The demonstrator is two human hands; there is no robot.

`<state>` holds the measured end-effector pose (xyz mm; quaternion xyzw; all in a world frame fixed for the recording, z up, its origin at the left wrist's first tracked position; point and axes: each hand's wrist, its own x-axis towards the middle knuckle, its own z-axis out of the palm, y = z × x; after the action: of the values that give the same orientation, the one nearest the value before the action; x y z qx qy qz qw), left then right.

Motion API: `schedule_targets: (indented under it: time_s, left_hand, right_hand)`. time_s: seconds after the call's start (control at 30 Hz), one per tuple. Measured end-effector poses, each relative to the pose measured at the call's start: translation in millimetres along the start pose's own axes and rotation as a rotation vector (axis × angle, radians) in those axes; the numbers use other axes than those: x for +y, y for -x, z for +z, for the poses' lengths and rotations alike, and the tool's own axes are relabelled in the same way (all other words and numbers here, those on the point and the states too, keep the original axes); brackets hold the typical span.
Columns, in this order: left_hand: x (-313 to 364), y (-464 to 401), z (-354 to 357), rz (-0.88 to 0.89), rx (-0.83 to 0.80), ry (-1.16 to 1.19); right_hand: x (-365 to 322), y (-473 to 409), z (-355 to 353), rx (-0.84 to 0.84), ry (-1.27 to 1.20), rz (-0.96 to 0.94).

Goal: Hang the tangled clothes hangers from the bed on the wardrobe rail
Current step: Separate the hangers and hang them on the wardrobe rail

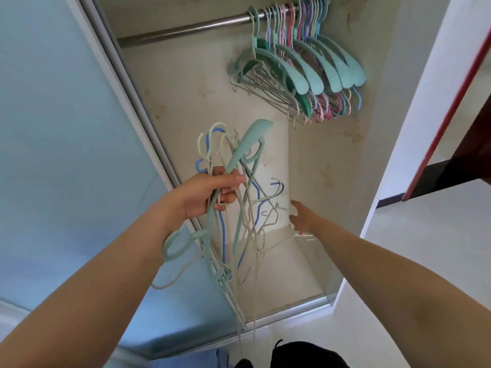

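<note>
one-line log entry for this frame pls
left hand: grips tangled hangers | right hand: fingers on a pale strand at the bundle's side, grip unclear | rail: many hangers hung

soft even daylight, faint shadows, wide-angle bending at edges, slightly soft focus

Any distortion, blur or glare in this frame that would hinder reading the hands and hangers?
Head view: wide-angle bending bows the wardrobe door frame and rail; daylight is even, no harsh glare; the left hand gripping the tangled hangers is sharp; the right hand is slightly soft, its fingertips merging with thin white wires, so its grip is unclear.
</note>
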<state>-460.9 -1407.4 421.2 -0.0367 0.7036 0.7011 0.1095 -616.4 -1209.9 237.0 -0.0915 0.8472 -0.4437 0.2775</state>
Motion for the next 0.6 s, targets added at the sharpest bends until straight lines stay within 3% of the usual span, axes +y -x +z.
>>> schedule_targets:
  time_s: [0.17,0.3,0.47,0.6]
  left_hand:
    - [6,24,-3,0.017,-0.22,-0.028]
    - [3,35,-9,0.018,-0.217,-0.022]
    - [-10,40,-8,-0.024,-0.243,-0.134]
    - [-22,39,-1,-0.049,-0.234,-0.173]
  right_hand:
    - [14,12,8,-0.009,0.089,0.056]
    - [30,13,16,0.092,0.07,0.007]
    - [8,25,14,0.188,0.214,-0.04]
    - [-13,23,9,0.143,0.049,0.149]
